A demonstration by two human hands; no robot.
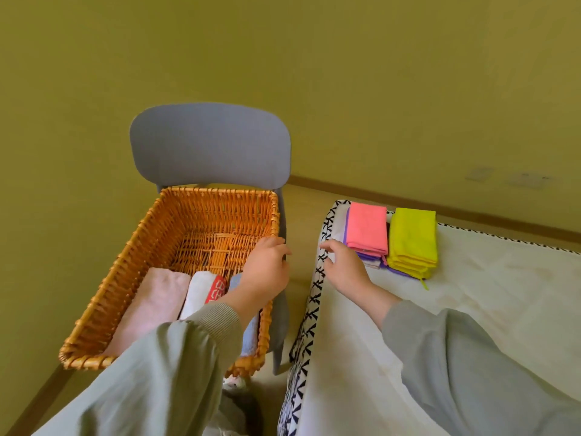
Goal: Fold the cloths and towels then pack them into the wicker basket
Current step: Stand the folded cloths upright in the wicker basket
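The left arm [176, 357] and right arm [456, 350] reach forward, sleeved to the wrists. The left hand [267, 269] shows its back, fingers curled downward, tips hidden. Just right of it, the right hand [344, 267] is palm-down, fingers loosely spread.

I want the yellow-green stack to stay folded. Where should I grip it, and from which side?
Grip the yellow-green stack at its near short end, coming from the near side, thumb on top, fingers beneath: layered edges show there, so clamping them should keep folds together.
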